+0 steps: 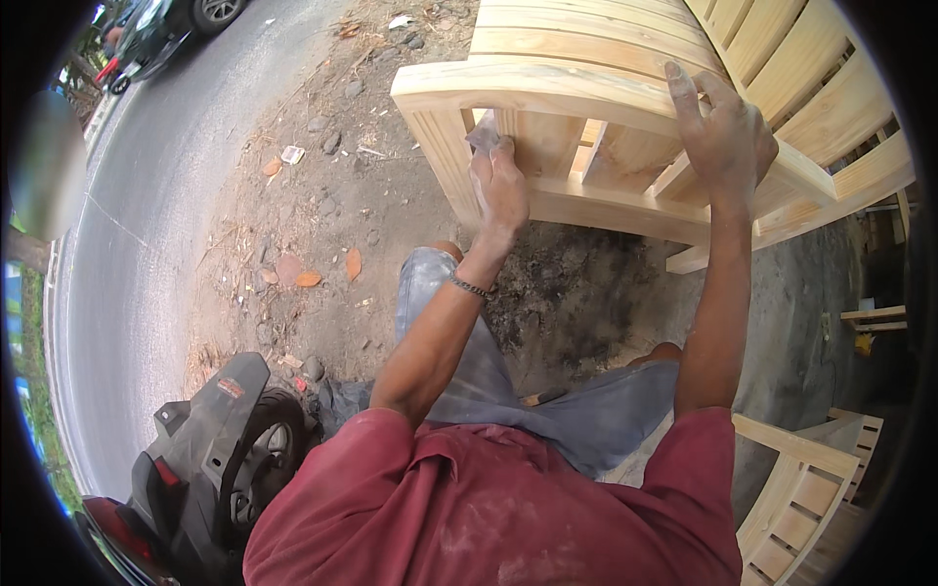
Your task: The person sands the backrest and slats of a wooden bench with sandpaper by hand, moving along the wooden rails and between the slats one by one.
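Outdoors, a person in a dusty red shirt and grey shorts crouches on bare dirt ground before a pale, unfinished slatted wooden bench. The left hand, with a metal chain bracelet at the wrist, is raised under the bench's curved armrest. Its fingers are curled shut around a small grey piece of sandpaper, pressing it against an upright slat just below the armrest. The right hand lies mostly open on the bench: palm flat on the wood, fingers stretched upward and slightly spread over the edge of the seat frame, holding nothing but bearing against the timber. The two hands are well apart, with several upright slats between them.

The bench stands on the ground at the top of the view, its near side facing the person, its slatted back running off toward the upper right. At the lower right sits part of another pale slatted wooden piece. A black scooter with a red tail lamp stands at the lower left, just beside the person's knee. A grey asphalt road curves along the left, with a dark car parked at its far end. Orange dry leaves and small stones lie scattered on the dirt.
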The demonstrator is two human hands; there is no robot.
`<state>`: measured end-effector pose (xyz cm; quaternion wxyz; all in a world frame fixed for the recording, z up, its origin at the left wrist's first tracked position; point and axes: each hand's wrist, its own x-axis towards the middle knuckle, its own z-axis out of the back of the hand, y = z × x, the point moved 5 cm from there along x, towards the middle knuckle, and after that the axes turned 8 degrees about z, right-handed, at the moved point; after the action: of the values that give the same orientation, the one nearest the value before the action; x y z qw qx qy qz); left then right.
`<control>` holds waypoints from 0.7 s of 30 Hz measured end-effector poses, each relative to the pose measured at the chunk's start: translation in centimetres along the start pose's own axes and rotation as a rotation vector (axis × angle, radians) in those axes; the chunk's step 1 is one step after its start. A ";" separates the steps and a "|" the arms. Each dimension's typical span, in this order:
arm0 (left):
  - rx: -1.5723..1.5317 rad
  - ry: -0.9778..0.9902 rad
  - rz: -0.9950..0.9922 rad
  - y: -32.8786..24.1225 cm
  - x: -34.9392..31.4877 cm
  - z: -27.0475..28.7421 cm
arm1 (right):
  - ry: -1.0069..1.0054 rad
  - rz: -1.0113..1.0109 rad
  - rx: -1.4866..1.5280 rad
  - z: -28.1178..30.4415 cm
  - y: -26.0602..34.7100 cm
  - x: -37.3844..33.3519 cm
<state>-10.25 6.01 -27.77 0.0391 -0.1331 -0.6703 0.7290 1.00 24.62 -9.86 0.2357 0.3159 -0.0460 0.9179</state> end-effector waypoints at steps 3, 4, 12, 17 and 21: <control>-0.125 -0.191 -0.513 1.2 -4.6 -0.8 | -0.130 0.074 -0.048 -0.2 0.4 0.0; -0.131 -0.074 -0.629 2.5 -5.8 -0.8 | -0.136 0.058 -0.058 0.0 0.4 0.6; 0.015 0.531 -0.568 5.3 -13.0 0.0 | 0.043 -0.023 -0.100 -0.1 0.1 0.3; -0.020 0.571 -0.512 6.6 -12.2 0.6 | -0.076 0.066 0.029 0.0 -0.6 -0.4; -0.202 0.619 -0.316 4.3 -12.0 0.3 | -0.380 0.572 0.244 2.1 1.5 -5.8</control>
<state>1.77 2.51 -30.31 0.3390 -0.2455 -0.7076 0.5693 5.43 20.45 -11.59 -0.0828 0.4811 -0.0655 0.8703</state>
